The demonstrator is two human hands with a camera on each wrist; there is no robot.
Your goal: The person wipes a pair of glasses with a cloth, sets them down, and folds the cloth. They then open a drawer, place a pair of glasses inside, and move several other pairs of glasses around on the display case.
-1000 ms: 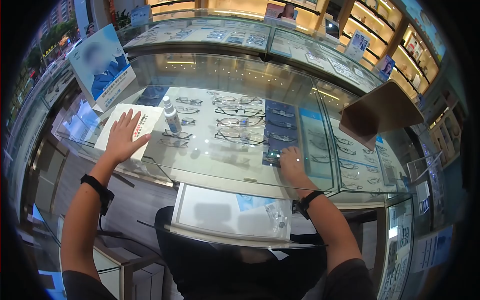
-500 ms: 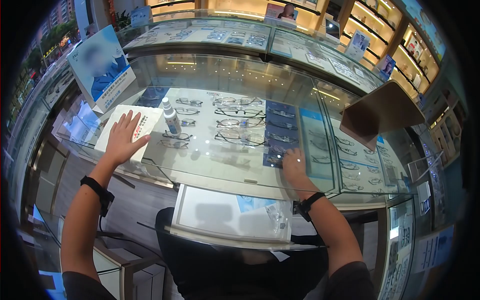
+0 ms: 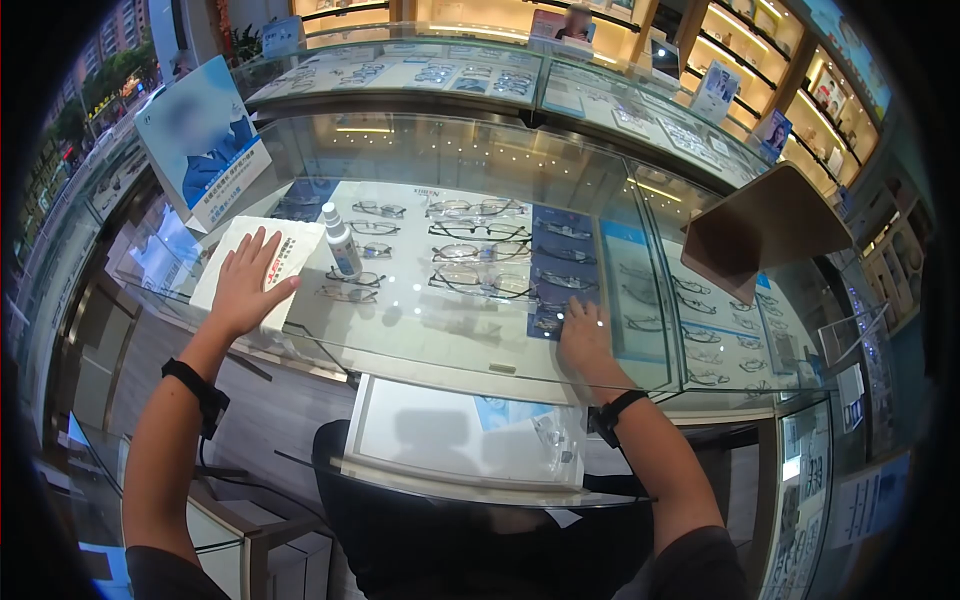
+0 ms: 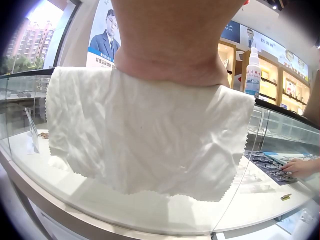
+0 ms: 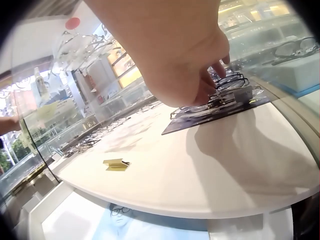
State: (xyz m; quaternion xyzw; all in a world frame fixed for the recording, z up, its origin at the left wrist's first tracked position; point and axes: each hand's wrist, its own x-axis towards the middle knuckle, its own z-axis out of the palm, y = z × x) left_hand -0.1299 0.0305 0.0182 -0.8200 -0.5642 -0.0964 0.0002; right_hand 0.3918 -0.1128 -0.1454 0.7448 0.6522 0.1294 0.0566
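Note:
My left hand [image 3: 243, 290] lies flat, thumb spread, on a white cloth [image 3: 218, 268] on the glass counter top. In the left wrist view the cloth [image 4: 140, 135] hangs over the front edge below that hand [image 4: 175, 40]. A white spray bottle [image 3: 342, 245] stands upright beside the cloth. Inside the case, my right hand [image 3: 585, 338] reaches over the near end of a dark blue mat [image 5: 175, 129] with several glasses. Its loosely bent fingers [image 5: 205, 90] are at the nearest glasses [image 3: 548, 322]; whether they touch them is unclear.
An open drawer [image 3: 400, 420] juts out below the case. More glasses [image 3: 480, 255] lie in rows left of the mat. A poster stand [image 3: 205, 145] is at the left, a brown panel [image 3: 765, 230] at the right. A small gold clip [image 5: 116, 164] lies near the case's front edge.
My right hand has shifted slightly right and toward me, its fingers now a little more spread. My left hand stays on the cloth. The view has tilted slightly.

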